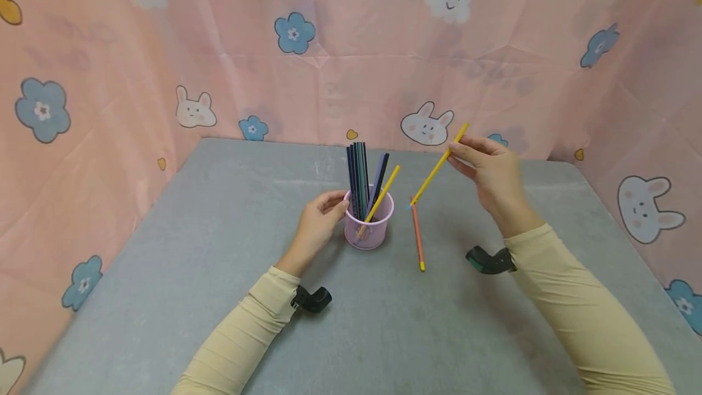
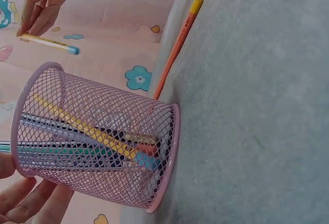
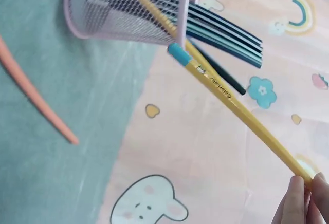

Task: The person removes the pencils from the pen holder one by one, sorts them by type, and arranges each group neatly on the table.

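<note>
One yellow pencil [image 1: 437, 166], slim and straight with a light blue end and dark lettering along its side, slants in the air right of the cup, held near its upper end in the right hand [image 1: 493, 178], whose grip pinches it between thumb and fingers. Its blue end points down toward the cup side; the left wrist view shows it raised well above the counter. The left hand [image 1: 318, 218] has its grip closed around the side and rim of a pink mesh cup [image 1: 378, 236], which stands upright. Inside lean several dark pencils [image 1: 356, 175], a violet-blue pencil [image 1: 377, 178] and a second yellow pencil [image 1: 384, 192], whose blue end shows low behind the mesh. An orange pencil [image 1: 418, 233] with a yellow end lies on the counter just beside the cup, that end nearer the person. The counter [image 1: 164, 297] is grey and faintly mottled. Around it hangs pink cloth [image 1: 247, 66], creased in places and printed with blue flowers, white rabbit heads, yellow hearts, and rainbows ending in smiling clouds. Pale yellow sleeves [image 1: 576, 309] cover both forearms, and a black device [image 1: 312, 299] sits at each wrist.
</note>
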{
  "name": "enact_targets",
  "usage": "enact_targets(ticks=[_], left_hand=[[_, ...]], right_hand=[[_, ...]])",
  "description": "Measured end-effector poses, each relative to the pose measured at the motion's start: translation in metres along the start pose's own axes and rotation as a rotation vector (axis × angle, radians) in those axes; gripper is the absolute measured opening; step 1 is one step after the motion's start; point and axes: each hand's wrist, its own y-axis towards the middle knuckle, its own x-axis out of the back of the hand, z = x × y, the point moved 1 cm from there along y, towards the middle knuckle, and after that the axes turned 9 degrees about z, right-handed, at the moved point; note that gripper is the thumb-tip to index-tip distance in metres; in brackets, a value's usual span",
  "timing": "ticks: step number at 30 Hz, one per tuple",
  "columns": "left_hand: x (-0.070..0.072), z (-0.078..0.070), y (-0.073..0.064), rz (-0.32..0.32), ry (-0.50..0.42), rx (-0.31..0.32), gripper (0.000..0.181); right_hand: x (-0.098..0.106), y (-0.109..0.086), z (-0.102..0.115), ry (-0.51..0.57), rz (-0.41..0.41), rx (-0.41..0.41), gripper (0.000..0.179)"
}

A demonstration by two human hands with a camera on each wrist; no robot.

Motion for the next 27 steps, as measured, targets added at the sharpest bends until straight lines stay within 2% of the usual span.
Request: enact_targets(ticks=[4,11,20,24,27], left_hand=[[0.001,0.000,0.000,0.003,-0.002,-0.003,0.029],[0.000,0.001,0.000,-0.004,0.011,-0.004,0.029],[0.001,0.001,0.000,-0.002,0.012,-0.001,0.029],[0.000,0.000,0.000,-0.005,0.010,0.004,0.029],[0.000,-0.001,-0.001,-0.011,0.013,-0.004,0.029]], right_hand=[[0.008,-0.003,-0.002,-0.147,-0.008,-0.038,0.006],[0.024,-0.007,-0.007,-0.202,0.042,-0.118,0.008],[0.035,-0.007,-0.019,-0.418,0.078,-0.243,0.006],[0.037,-0.006,-0.024,-0.505,0.083,-0.304,0.023],[0.038,-0.004,-0.028,-0.531,0.088,-0.331,0.039]])
